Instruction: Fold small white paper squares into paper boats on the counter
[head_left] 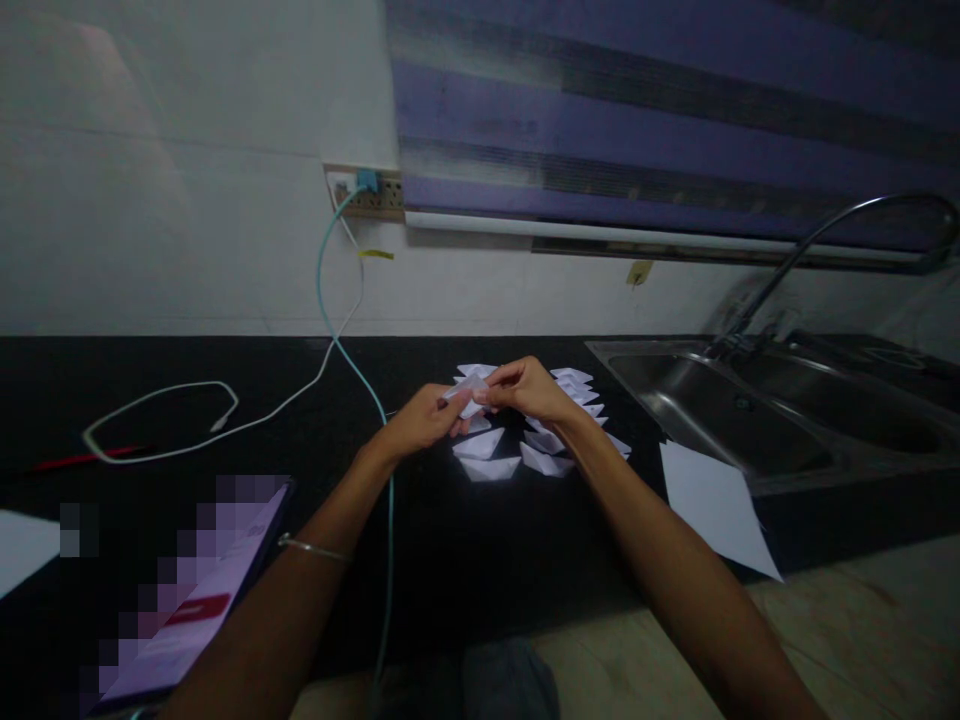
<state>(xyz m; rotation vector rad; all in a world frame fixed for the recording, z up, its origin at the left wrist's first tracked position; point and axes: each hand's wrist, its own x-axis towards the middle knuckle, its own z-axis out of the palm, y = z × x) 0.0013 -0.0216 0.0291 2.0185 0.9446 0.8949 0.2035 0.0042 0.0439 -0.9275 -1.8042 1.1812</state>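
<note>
My left hand [424,418] and my right hand [531,387] meet above the black counter [450,540] and pinch a small folded white paper piece [466,391] between their fingertips. Just beyond and below the hands lie several finished white paper boats [491,455] in a cluster on the counter. A thin bangle sits on my left wrist.
A steel sink [720,410] with a curved tap [825,235] is at the right, a white paper sheet [716,505] beside it. A tablet with a lit screen [191,590] lies front left. A teal cable [352,360] and a white cable [187,400] run from a wall socket [364,190].
</note>
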